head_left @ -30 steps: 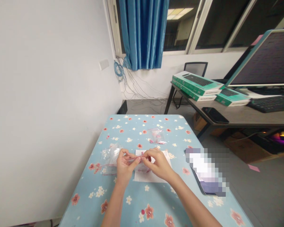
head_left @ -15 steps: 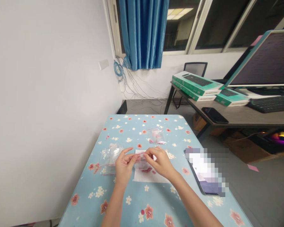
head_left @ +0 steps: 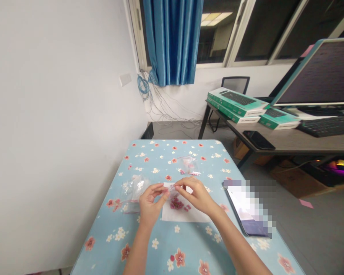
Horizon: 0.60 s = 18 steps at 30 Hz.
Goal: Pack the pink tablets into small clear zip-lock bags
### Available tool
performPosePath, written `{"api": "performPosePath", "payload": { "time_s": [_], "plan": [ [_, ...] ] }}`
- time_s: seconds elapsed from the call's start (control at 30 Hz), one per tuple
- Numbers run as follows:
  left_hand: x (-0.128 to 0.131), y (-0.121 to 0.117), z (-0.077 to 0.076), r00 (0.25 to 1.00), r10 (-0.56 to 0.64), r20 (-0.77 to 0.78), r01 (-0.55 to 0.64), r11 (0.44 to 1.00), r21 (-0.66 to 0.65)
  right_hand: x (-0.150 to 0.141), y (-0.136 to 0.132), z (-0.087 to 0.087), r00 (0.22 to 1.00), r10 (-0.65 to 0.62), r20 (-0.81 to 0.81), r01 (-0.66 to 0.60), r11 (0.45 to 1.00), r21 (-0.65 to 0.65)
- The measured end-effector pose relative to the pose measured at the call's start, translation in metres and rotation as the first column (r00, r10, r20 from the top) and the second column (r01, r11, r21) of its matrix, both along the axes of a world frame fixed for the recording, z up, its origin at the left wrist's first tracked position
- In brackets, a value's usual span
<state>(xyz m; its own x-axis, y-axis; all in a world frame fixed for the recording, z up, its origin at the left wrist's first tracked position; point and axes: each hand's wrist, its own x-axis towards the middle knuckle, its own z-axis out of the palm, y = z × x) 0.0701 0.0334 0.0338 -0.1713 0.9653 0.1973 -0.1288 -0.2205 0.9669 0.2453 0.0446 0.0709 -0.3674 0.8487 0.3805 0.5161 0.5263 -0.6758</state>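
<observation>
My left hand (head_left: 150, 200) and my right hand (head_left: 195, 195) meet above a sheet of white paper (head_left: 186, 217). Between their pinched fingertips is a small clear plastic bag (head_left: 172, 188), its body partly hidden by the fingers. Dark pink beads (head_left: 176, 204) lie in a loose heap under the bag, with a few apart to the right. Left of my left hand, clear plastic bags (head_left: 136, 186) with pale contents rest on the flowered tablecloth. Beyond my right hand lies another clear bag (head_left: 189, 165) with pink pieces in it.
A phone (head_left: 246, 214) with a blurred-out screen lies at the table's right side. The blue flowered tablecloth (head_left: 156, 252) covers the table. On the desk (head_left: 289, 142) to the right are green keyboard boxes (head_left: 237, 103), a monitor and a dark phone (head_left: 258, 139). A white wall borders the left.
The bag's pink edge, stretched straight between my hands before, is now bunched up at the fingertips. My left fingers have closed in. The bead heap shows more plainly on the paper.
</observation>
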Motion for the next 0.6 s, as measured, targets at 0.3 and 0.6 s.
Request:
{"api": "performPosePath", "payload": {
  "time_s": [0.3, 0.6],
  "plan": [
    [0.003, -0.002, 0.003, 0.997, -0.065, -0.035, 0.064, 0.998, -0.011, -0.008, -0.005, 0.003, 0.998, 0.057, -0.003, -0.057, 0.998, -0.014],
    [0.001, -0.003, 0.005, 0.996, -0.091, 0.006, 0.091, 0.996, -0.019, -0.013, -0.007, 0.002, 0.998, 0.037, 0.046, -0.037, 0.999, 0.004]
  ]
}}
